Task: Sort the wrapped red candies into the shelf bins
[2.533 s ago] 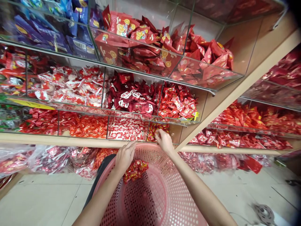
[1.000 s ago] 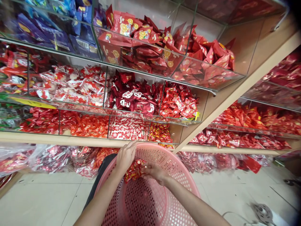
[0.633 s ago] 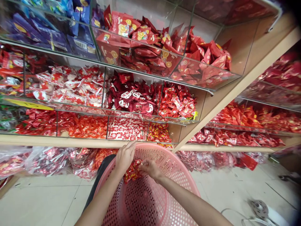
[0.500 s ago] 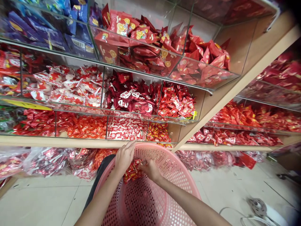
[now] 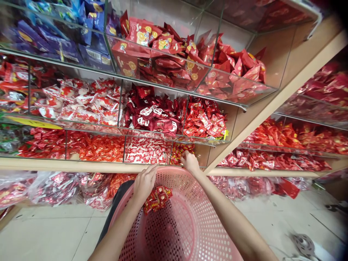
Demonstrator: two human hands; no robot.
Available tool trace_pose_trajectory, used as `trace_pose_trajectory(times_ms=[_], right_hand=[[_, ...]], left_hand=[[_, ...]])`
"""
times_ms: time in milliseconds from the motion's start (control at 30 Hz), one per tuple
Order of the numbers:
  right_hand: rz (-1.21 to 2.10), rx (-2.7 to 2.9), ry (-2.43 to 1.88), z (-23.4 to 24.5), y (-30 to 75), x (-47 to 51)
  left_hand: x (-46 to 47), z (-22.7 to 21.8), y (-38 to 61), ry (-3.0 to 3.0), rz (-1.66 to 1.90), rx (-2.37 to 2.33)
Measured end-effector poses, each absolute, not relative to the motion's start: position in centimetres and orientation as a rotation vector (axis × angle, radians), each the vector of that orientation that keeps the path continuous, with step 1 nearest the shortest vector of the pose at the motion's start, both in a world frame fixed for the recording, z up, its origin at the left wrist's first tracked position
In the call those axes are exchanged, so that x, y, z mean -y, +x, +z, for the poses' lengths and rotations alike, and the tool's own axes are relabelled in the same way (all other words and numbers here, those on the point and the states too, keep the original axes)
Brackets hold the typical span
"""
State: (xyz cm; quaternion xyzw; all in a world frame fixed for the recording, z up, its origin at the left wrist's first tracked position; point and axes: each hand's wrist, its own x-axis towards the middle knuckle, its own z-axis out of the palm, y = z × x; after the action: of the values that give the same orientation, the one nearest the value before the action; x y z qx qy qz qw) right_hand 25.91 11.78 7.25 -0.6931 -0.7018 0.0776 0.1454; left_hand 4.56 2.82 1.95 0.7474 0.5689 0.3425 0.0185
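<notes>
My left hand (image 5: 145, 183) is closed over the far left part of the rim of a pink perforated plastic basket (image 5: 201, 206). Inside the basket, beside that hand, lies a small heap of red-and-gold wrapped candies (image 5: 158, 198). My right hand (image 5: 191, 162) reaches past the basket's far rim into the bottom-shelf compartment of small red-and-yellow wrapped candies (image 5: 177, 149). Its fingers are curled down among these candies. The fingertips are partly hidden, so whether a candy is in them cannot be made out.
Clear-fronted shelves hold white-and-red sweets (image 5: 81, 98), dark red packets (image 5: 152, 110) and orange-printed red packets (image 5: 163, 43). A slanting wooden upright (image 5: 261, 112) stands right of my right hand. Bagged candies (image 5: 54, 186) lie under the lowest shelf. A grey-white object (image 5: 304, 244) lies on the tiled floor.
My right hand has left the candy heap in the basket and moved up and to the right, into the shelf compartment. My left hand has stayed on the rim.
</notes>
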Motion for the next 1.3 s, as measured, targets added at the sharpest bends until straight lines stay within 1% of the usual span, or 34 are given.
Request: trace_pose_trajectory(times_ms=[67,133,367,567,700,767,867,1033,1300], right_hand=[[0.302,2.02,-2.207,6.9,26.2,-13.7],[0.403,2.006,-2.32,6.3,26.1,-14.8],[0.553,1.913,-2.327,5.0,26.5,-15.6],[1.074,1.554,-1.857,7.1,28.6,-14.0],[1.637,1.095,-1.365,8.8,29.1,-11.7],[1.801,0.907,-1.189,9.0,29.0,-10.7],[1.88,0.816,-1.094,8.5,28.4,-9.3],[1.871,0.84,-1.084,7.7,27.3,-7.5],[1.848,1.348,-1.163,7.2,25.6,-5.4]], left_hand=[[-2.8,1.9,4.6,2.325,1.046,-1.777],[-2.8,2.0,4.6,2.331,1.029,-1.787],[-2.9,2.0,4.6,2.341,1.004,-1.798],[-2.9,1.8,4.6,2.337,1.009,-1.792],[-2.9,1.9,4.6,2.335,1.014,-1.794],[-2.8,1.9,4.6,2.338,1.017,-1.798],[-2.8,1.9,4.6,2.344,1.019,-1.803],[-2.8,1.8,4.7,2.345,1.024,-1.79],[-2.7,2.0,4.7,2.35,0.998,-1.802]])
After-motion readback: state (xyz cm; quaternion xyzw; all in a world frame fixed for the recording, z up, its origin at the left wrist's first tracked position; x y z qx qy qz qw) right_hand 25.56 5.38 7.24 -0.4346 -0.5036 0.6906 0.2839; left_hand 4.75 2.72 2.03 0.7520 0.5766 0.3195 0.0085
